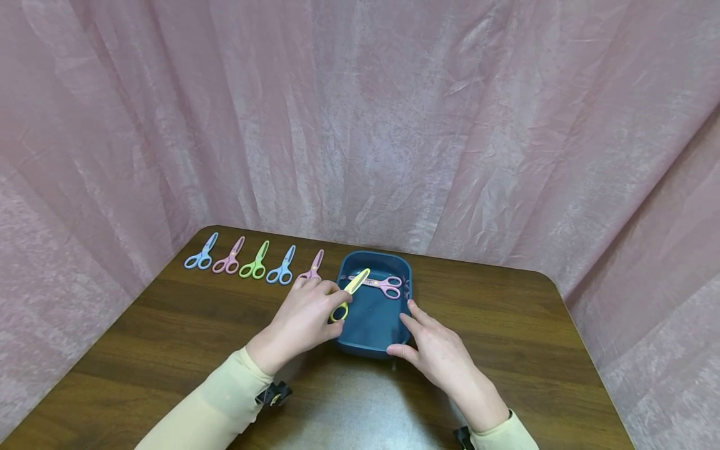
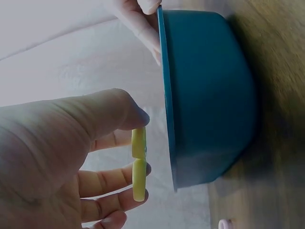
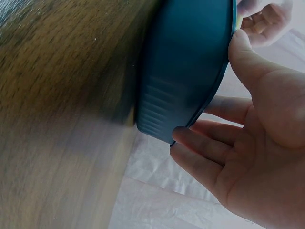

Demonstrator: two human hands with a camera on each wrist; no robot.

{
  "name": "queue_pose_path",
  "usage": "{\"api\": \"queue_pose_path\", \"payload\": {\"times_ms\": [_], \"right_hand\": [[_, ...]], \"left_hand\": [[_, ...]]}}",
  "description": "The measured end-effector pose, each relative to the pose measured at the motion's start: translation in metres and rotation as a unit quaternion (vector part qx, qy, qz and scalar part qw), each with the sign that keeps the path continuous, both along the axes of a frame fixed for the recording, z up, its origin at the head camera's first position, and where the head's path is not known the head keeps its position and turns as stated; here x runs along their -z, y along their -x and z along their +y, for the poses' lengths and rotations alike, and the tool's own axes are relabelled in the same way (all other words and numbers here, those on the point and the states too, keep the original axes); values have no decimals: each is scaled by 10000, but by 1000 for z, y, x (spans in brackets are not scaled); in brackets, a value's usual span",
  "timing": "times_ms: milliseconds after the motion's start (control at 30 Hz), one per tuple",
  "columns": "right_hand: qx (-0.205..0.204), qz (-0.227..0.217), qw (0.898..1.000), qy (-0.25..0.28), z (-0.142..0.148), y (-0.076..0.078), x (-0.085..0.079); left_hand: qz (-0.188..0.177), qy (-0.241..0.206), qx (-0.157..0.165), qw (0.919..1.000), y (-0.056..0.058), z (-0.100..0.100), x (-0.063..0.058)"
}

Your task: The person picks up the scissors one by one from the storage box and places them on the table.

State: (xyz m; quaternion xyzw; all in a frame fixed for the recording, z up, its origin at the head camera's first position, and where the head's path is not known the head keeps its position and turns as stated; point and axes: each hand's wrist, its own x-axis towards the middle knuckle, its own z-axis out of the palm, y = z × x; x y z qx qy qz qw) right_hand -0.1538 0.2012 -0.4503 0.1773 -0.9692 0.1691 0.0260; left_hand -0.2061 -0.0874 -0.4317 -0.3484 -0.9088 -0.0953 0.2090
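Observation:
Between its thumb and fingers my left hand (image 1: 306, 315) pinches yellow scissors (image 1: 357, 280) by the handle loops, over the left rim of a dark blue plastic bin (image 1: 372, 325). The blade points away, toward the far part of the bin. In the left wrist view the yellow handle (image 2: 138, 179) appears edge-on beside the bin wall (image 2: 209, 90). Purple-pink scissors (image 1: 390, 288) lie inside the bin, their blade partly behind the yellow one. At the bin's near right corner rests my right hand (image 1: 441, 350), its spread fingers and thumb (image 3: 240, 45) touching the rim.
A row of scissors stretches along the table's far left: blue (image 1: 205, 251), pink (image 1: 229, 257), green (image 1: 257, 261), blue (image 1: 283, 267) and pink (image 1: 313, 265), the last partly behind my left hand. Pink curtains (image 1: 360, 125) hang beyond the wooden table (image 1: 495, 300).

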Motion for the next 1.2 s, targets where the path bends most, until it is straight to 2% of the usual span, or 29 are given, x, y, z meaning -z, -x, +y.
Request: {"api": "queue_pose_path", "payload": {"times_ms": [400,900,1200], "right_hand": [[-26,-33,10000,-43,1,0,0],[-17,-146,9999,-13,1,-1,-1],[-27,-119,9999,-25,1,-1,0]], "left_hand": [[383,-162,-161,9990,-5,-19,0],[463,-198,-501,9975,-14,-41,3],[568,-230,-722,9955,-17,-55,11]]}}
